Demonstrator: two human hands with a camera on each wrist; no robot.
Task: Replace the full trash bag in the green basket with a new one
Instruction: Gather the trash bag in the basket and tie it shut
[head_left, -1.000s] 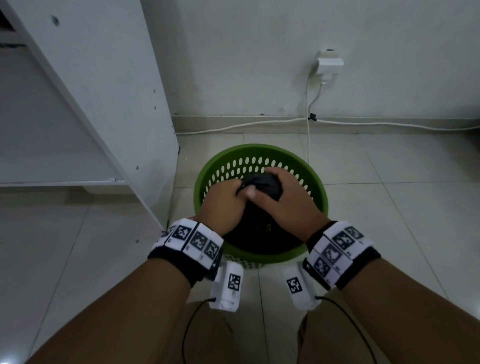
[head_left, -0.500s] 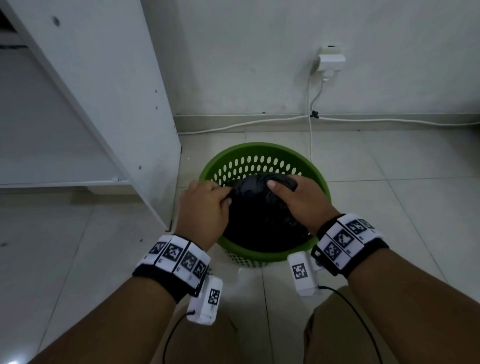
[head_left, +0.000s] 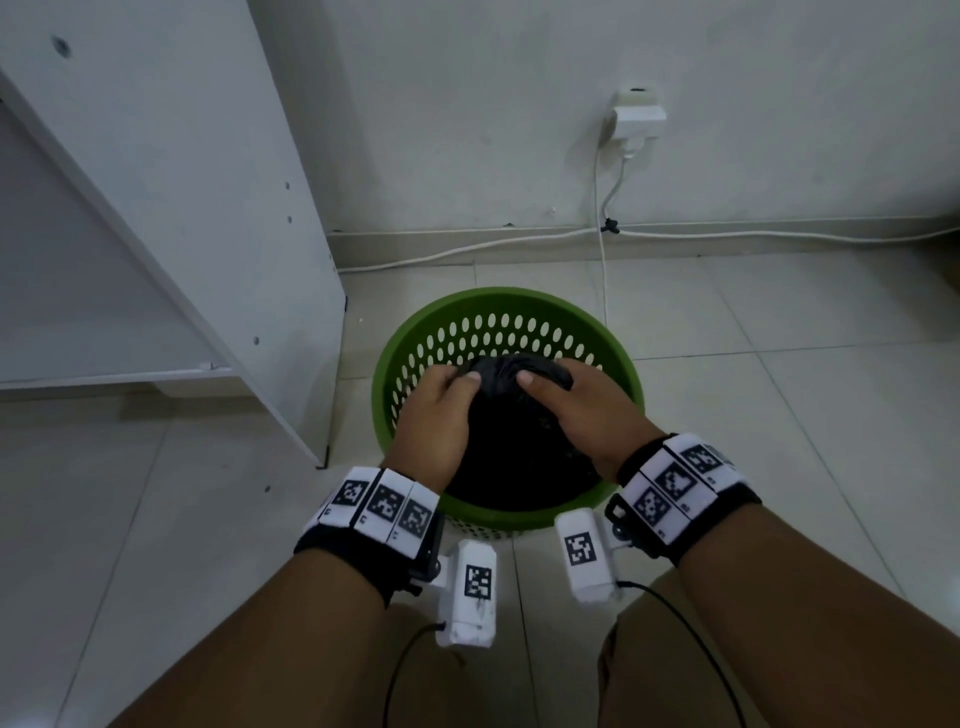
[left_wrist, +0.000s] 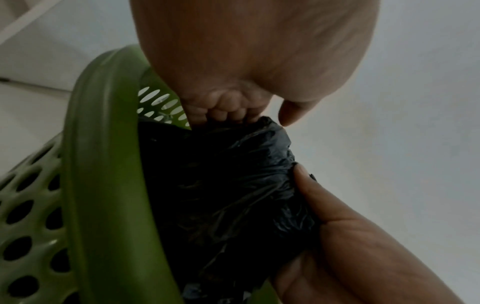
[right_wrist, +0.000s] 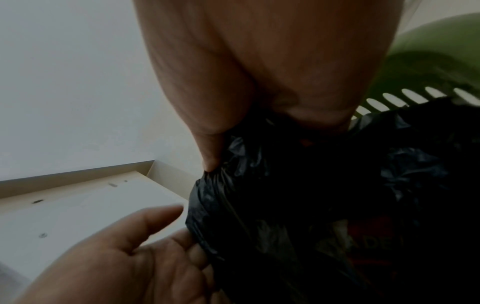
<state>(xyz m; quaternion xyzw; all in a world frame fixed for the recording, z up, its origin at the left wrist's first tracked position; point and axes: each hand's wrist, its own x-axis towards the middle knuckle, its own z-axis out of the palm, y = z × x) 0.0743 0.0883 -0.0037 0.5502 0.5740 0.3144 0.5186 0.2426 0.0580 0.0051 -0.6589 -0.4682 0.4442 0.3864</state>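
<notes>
A round green perforated basket (head_left: 615, 358) stands on the tiled floor against the wall. A full black trash bag (head_left: 511, 441) sits inside it, its top gathered into a bunch. My left hand (head_left: 441, 402) grips the left side of that bunch, fingers curled into the plastic (left_wrist: 228, 174). My right hand (head_left: 576, 405) holds the right side, thumb pressed on top. In the right wrist view the crumpled bag (right_wrist: 311, 195) fills the middle, with the basket rim (right_wrist: 436, 61) behind. The basket rim (left_wrist: 103, 164) runs down the left of the left wrist view.
A white cabinet side panel (head_left: 208, 208) stands close to the basket's left. A white plug (head_left: 636, 122) and cables (head_left: 602, 249) run along the wall and skirting behind. Pale floor tiles (head_left: 779, 415) spread to the right and left.
Both hands went apart along the bag top half a second ago and have come closer again, bunching the plastic. The view has shifted slightly.
</notes>
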